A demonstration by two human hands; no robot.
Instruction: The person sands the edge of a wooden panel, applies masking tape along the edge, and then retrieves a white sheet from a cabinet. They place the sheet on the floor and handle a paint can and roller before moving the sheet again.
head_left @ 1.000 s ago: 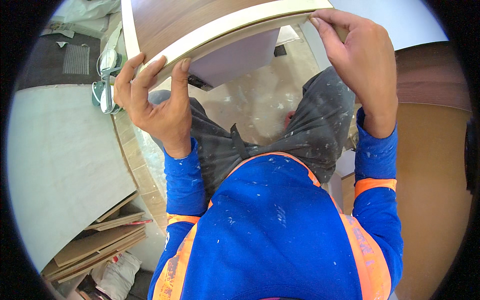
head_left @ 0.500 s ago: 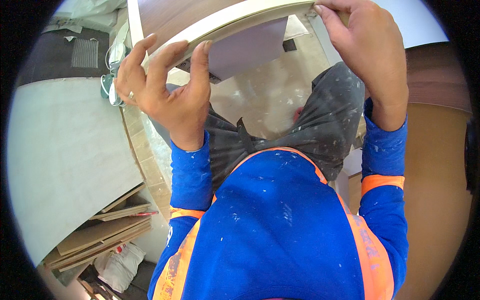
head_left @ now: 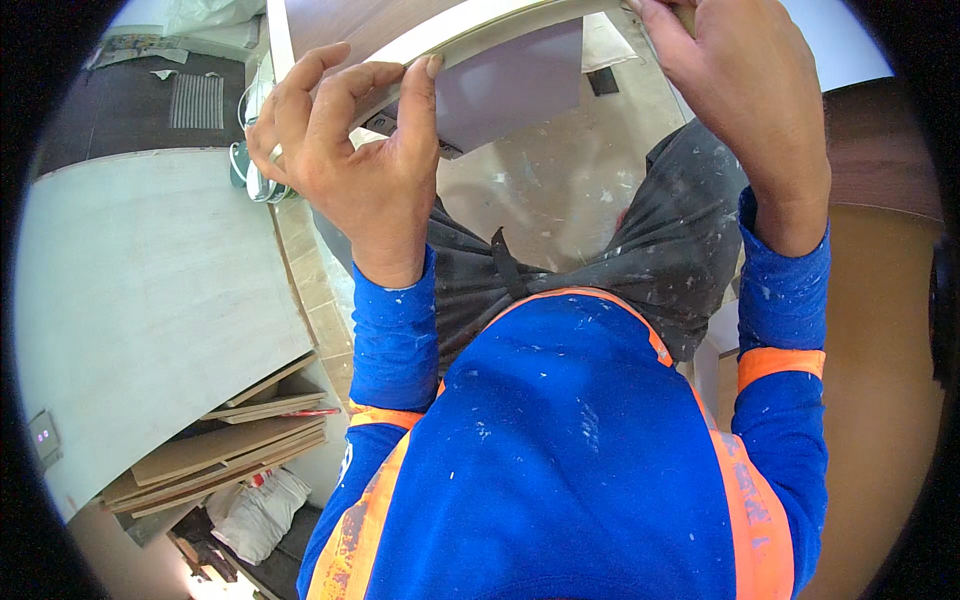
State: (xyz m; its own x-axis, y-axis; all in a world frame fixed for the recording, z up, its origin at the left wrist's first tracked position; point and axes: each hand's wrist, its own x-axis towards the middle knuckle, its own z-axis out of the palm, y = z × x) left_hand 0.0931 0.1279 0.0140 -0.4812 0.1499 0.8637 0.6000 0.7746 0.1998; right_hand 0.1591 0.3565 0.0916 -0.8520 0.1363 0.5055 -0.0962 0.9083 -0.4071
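At the top of the view lies a brown wood-look board [head_left: 370, 22] with a pale edge strip [head_left: 490, 32] along its near side. My left hand [head_left: 365, 165] is at this strip, thumb and forefinger pinched close together on it while the other fingers are spread. Farther right, at the strip's other end, my right hand [head_left: 745, 90] is closed with its thumb against the edge. Something beige shows between its fingers, mostly hidden, and the view cuts off its upper part.
Below the board, a greyish-purple panel [head_left: 515, 85] stands over a paint-spotted floor [head_left: 540, 200]. At left are a large white panel [head_left: 160, 270], stacked wood boards [head_left: 220, 450], a white sack [head_left: 262, 515] and a green-and-white device [head_left: 250, 170]. A brown surface [head_left: 875, 400] flanks my right arm.
Both hands have shifted slightly up and right in the view. My left thumb and forefinger have come closer together at the edge strip. The surroundings have shifted right too.
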